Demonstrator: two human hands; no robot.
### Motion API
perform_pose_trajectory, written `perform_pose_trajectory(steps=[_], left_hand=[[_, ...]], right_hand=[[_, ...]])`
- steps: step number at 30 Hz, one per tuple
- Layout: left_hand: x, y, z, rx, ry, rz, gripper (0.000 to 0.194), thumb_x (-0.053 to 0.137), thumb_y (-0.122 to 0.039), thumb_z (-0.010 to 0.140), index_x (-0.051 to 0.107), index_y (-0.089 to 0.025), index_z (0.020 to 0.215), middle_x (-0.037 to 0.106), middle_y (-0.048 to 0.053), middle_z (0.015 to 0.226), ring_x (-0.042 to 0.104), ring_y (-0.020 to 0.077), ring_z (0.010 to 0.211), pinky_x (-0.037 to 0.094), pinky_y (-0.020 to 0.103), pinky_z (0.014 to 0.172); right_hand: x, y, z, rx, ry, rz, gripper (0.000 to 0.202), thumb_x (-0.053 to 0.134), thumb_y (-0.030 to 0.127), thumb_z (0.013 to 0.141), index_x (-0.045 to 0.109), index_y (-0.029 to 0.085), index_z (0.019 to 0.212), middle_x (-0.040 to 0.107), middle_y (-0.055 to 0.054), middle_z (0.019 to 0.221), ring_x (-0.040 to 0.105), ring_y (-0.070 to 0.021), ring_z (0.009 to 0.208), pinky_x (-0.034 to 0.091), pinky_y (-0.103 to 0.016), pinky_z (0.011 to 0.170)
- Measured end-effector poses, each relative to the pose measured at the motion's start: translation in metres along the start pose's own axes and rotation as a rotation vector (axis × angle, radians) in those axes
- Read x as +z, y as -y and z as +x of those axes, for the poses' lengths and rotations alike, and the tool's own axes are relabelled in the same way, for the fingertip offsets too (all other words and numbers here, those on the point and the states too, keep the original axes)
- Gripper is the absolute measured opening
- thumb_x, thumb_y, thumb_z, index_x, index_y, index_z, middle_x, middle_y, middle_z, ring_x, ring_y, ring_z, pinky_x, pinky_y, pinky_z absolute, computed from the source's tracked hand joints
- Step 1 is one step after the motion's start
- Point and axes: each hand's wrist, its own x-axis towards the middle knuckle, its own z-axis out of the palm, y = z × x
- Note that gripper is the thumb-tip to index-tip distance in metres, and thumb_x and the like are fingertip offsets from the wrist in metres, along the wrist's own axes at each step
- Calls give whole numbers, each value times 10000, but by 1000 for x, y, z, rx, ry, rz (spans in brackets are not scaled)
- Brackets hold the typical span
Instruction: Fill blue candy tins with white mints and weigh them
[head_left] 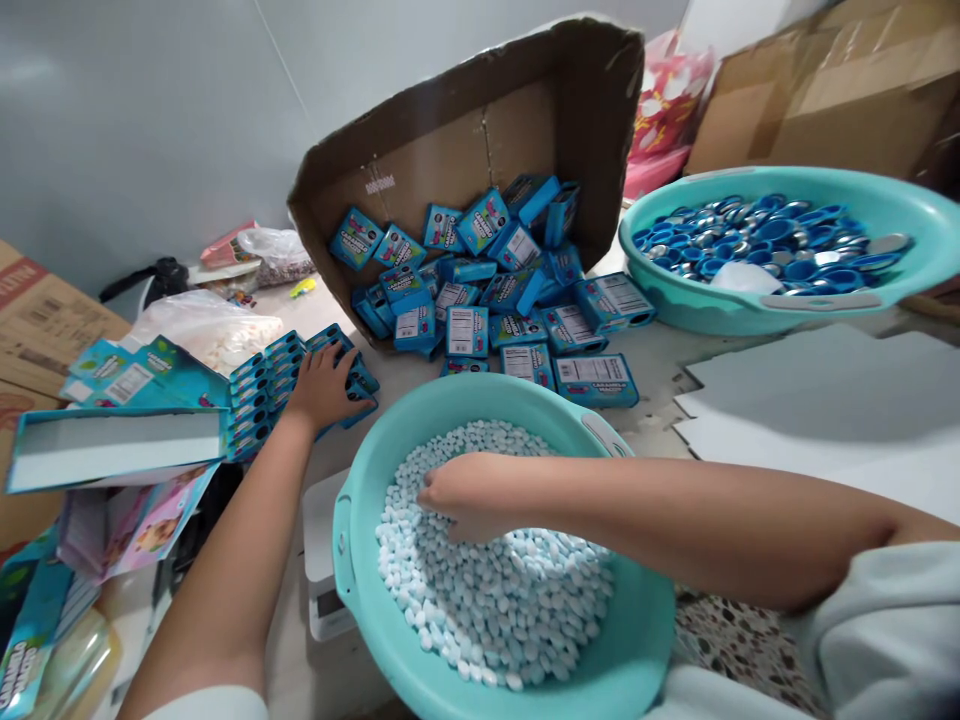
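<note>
In the head view, the left hand (326,385), left of the frame's centre, lies palm down with fingers and thumb spread over stacked rows of small blue printed cartons (251,385); whether it grips any, I cannot tell. The right hand (480,495), at the centre, is curled with its fingertips down among small, pale-blue and white, pill-shaped candies (495,600); its grasp is hidden, so I cannot tell what it holds. The candies fill the bottom of a round turquoise plastic basin (637,625) at lower centre.

At upper centre, loose blue rectangular boxes (467,332) spill from a brown cardboard box (442,125) lying on its side. Several read "CARAMELO" in white capitals, with a second word that looks like "MACIZO"; others show white information panels, their print too small to read.

At the lower left edge, a blue printed package (22,670) bears the same lettering. Above it, a flattened blue-green carton (139,375) shows a white barcode label. Large red letters, cut off, mark the tan cardboard carton (56,320) at the left edge.

At upper right, a second turquoise basin (690,308) holds blue and silver oval pieces (772,235).
</note>
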Motion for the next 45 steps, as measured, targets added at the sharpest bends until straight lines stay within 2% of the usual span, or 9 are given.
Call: perform_pose_trajectory(steps=[4, 8, 14, 21, 26, 32, 35, 38, 45], left_hand=[[1, 5, 9, -10, 17, -23, 996, 721, -613, 782, 350, -178, 1597, 240, 257, 1679, 240, 436, 1557, 238, 571, 1235], [0, 11, 20, -34, 21, -42, 1012, 729, -613, 774, 326, -195, 1603, 235, 274, 1672, 296, 456, 1530, 306, 559, 1197], [5, 16, 30, -37, 12, -49, 1009, 739, -597, 764, 336, -178, 1588, 280, 284, 1648, 312, 464, 1518, 315, 562, 1187], [13, 20, 32, -31, -25, -41, 956, 735, -564, 783, 353, -158, 1559, 312, 292, 1625, 323, 453, 1512, 322, 562, 1180], [15, 22, 38, -18, -42, -42, 986, 748, -602, 764, 368, -127, 1541, 345, 297, 1603, 342, 453, 1499, 336, 549, 1178], [17, 27, 47, -16, -68, -34, 957, 758, -560, 771, 374, -125, 1532, 365, 297, 1588, 373, 453, 1478, 360, 561, 1162], [18, 30, 53, -22, -71, -26, 949, 750, -561, 772, 380, -123, 1528, 384, 296, 1572, 392, 452, 1466, 381, 557, 1146], [17, 32, 57, -19, -71, -18, 933, 740, -567, 773, 396, -124, 1518, 423, 285, 1541, 435, 450, 1433, 403, 545, 1128], [14, 33, 58, -28, -58, 6, 922, 722, -564, 794, 392, -130, 1538, 407, 282, 1565, 444, 441, 1433, 416, 532, 1123]], right_hand=[[2, 0, 1, 20, -9, 3, 344, 660, 364, 883, 674, 230, 1199, 720, -114, 1212, 719, -260, 870, 394, -320, 480], [3, -1, 2, 36, -12, 0, 384, 678, 384, 877, 665, 228, 1227, 711, -119, 1246, 724, -266, 894, 381, -326, 484], [-2, 2, 0, 41, 32, -7, 458, 649, 384, 923, 627, 183, 1334, 686, -130, 1302, 715, -282, 988, 360, -332, 464], [-2, 4, 0, 40, 27, -24, 471, 680, 350, 919, 634, 143, 1340, 688, -134, 1269, 721, -271, 939, 320, -329, 431], [2, 0, 3, 27, 20, -34, 504, 686, 382, 909, 632, 156, 1355, 704, -130, 1232, 725, -270, 895, 355, -329, 432], [12, -4, 6, 15, -58, -40, 438, 701, 414, 867, 684, 216, 1257, 728, -111, 1173, 735, -277, 830, 395, -347, 432], [19, -5, 10, 24, -120, -42, 397, 732, 422, 822, 712, 281, 1193, 746, -86, 1082, 724, -273, 735, 422, -364, 421], [26, -8, 15, 24, -192, -44, 370, 775, 435, 760, 739, 297, 1101, 750, -71, 991, 694, -258, 634, 412, -369, 383], [28, -11, 20, 38, -171, -19, 415, 788, 447, 743, 738, 284, 1121, 753, -66, 996, 692, -239, 644, 403, -338, 385]])
